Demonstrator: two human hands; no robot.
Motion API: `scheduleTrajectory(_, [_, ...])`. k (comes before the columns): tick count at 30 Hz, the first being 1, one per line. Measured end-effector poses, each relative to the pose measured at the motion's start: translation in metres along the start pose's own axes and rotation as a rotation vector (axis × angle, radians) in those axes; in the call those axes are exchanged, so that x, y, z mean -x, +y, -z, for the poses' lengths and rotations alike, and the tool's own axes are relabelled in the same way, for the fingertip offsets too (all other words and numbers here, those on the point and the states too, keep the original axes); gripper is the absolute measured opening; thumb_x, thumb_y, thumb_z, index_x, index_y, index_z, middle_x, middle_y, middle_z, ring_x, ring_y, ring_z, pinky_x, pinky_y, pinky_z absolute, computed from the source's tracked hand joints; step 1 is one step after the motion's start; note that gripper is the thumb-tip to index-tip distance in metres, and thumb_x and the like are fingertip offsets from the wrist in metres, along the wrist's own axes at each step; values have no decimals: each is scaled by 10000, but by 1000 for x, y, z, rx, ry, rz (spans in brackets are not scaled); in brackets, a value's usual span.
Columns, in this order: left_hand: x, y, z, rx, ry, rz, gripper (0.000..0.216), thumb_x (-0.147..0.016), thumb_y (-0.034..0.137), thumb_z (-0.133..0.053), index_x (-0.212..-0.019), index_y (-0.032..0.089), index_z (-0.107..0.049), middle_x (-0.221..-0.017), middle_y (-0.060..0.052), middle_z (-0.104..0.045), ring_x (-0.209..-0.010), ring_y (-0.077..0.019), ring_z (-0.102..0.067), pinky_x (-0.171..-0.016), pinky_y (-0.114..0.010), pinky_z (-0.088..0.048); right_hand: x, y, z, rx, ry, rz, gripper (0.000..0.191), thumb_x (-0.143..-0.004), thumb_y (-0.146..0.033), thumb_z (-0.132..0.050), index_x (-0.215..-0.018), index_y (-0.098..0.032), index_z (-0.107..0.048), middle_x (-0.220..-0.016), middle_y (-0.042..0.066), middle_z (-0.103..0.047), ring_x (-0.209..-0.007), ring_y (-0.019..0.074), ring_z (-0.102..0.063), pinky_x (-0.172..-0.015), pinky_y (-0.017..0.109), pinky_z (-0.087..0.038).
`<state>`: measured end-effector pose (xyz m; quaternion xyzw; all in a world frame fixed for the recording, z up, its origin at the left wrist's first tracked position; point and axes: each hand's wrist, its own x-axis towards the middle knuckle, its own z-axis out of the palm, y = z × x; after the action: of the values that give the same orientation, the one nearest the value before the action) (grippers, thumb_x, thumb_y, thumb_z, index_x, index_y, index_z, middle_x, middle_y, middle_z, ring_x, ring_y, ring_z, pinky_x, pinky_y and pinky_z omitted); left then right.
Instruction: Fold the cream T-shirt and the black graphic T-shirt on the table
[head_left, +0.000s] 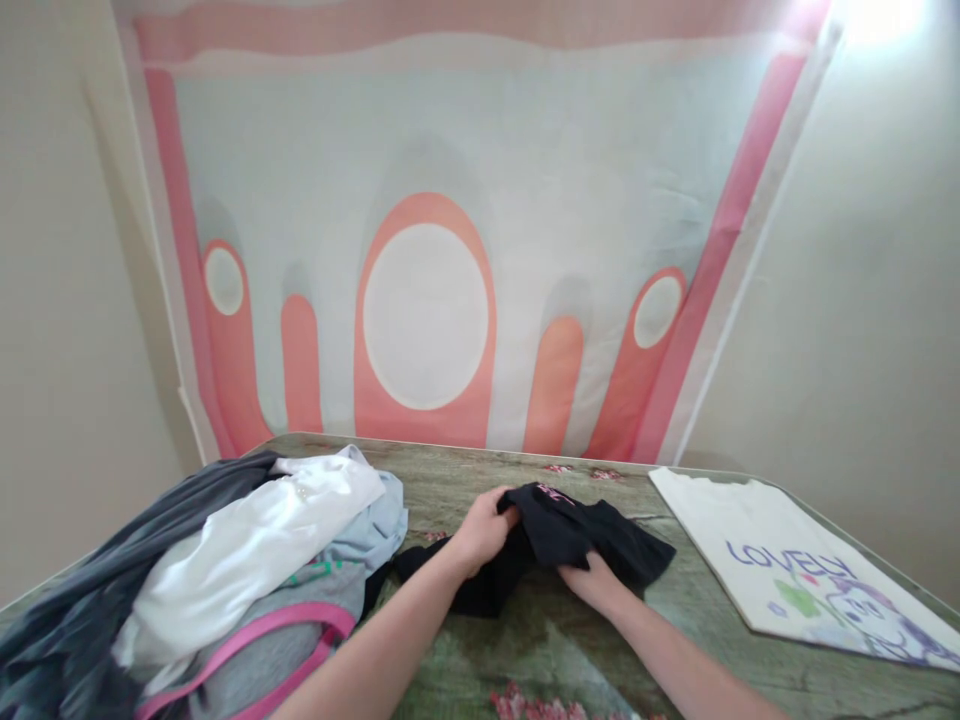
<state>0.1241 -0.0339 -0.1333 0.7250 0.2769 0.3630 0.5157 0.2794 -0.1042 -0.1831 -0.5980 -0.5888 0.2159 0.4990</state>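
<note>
A black garment with a small pink print (pixel 555 525) lies bunched over the middle of the table, partly lifted. My left hand (pixel 486 528) is closed on its upper left edge, fingers pinching the cloth. On the near side, my right hand (pixel 596 583) also grips the black cloth, its fingertips hidden under a fold. Part of the dark fabric trails left behind my left forearm, towards the clothes pile; I cannot tell whether it is all one piece.
A heap of clothes at the left holds a white garment (pixel 262 540), a dark grey one (pixel 67 600) and a grey one with pink trim (pixel 262 640). At the right lies a cream cloth piece lettered "LOVELY" (pixel 765 520). The wood-patterned table (pixel 442 665) meets a printed backdrop (pixel 637 150).
</note>
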Motion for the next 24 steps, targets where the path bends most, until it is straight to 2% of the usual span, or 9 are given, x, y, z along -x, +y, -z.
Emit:
scheduleTrajectory(3, [-11,-20,21,313,150,212,304,-745,357,-575,-966,151,-547,-658,-29,-643,-592,-200,-613,-588,-328,-496,-3,-8,2,75,-91,21,305,-735,-302,-566,-1007,-172,-618,-949,63,-656,-911,236,-590,-837,393,-454])
scheduleTrajectory(7, [-17,-44,36,351,312,305,358,-701,426,-618,-908,154,-513,-564,-8,-594,-435,-173,-558,-453,-305,-467,3,-35,9,156,-182,113,217,-793,-316,-490,-850,-170,-639,-751,32,-657,-660,161,-605,-632,276,-485])
scheduleTrajectory(10, [-20,-57,39,263,398,272,309,-716,405,-602,-868,154,-504,-610,-15,-595,-493,-166,-576,-482,-285,-469,1,-49,20,262,-9,271,196,-811,-310,-469,-750,-182,-604,-731,34,-619,-658,155,-580,-627,273,-473])
scheduleTrajectory(12, [-21,-64,40,211,448,260,274,-736,387,-578,-855,157,-490,-613,-5,-576,-515,-160,-573,-504,-286,-469,-7,-47,30,355,191,367,174,-781,-285,-505,-898,-184,-585,-917,70,-603,-862,198,-566,-788,340,-453])
scheduleTrajectory(13, [-21,-66,41,180,480,248,248,-740,363,-573,-845,158,-480,-618,0,-562,-535,-159,-570,-526,-291,-471,-12,-41,34,403,278,385,269,-752,-278,-536,-1004,-184,-555,-1025,89,-573,-977,226,-525,-872,388,-410])
scheduleTrajectory(15, [-22,-69,45,108,555,208,201,-716,271,-590,-828,161,-463,-677,1,-540,-621,-157,-568,-610,-310,-474,-23,-22,43,475,367,332,527,-674,-285,-606,-1169,-183,-459,-1177,114,-495,-1116,273,-431,-959,469,-318])
scheduleTrajectory(18, [-23,-67,53,-5,669,120,277,-617,106,-614,-838,160,-457,-871,-22,-495,-810,-160,-537,-787,-344,-429,-33,14,50,376,239,81,723,-618,-347,-642,-1256,-168,-353,-1199,128,-483,-1069,272,-482,-911,464,-367])
scheduleTrajectory(21, [-22,-55,53,-155,704,43,260,-632,99,-581,-861,155,-472,-957,-43,-452,-900,-176,-498,-865,-357,-373,-35,36,48,129,40,-138,679,-674,-393,-595,-1256,-154,-337,-1101,110,-560,-919,222,-578,-827,405,-435])
scheduleTrajectory(24, [-17,-39,43,-312,539,26,117,-794,241,-454,-857,157,-507,-889,-51,-505,-900,-195,-509,-852,-343,-367,-33,34,43,-88,-72,-150,592,-680,-365,-609,-1194,-148,-408,-1006,83,-621,-906,217,-595,-829,393,-439])
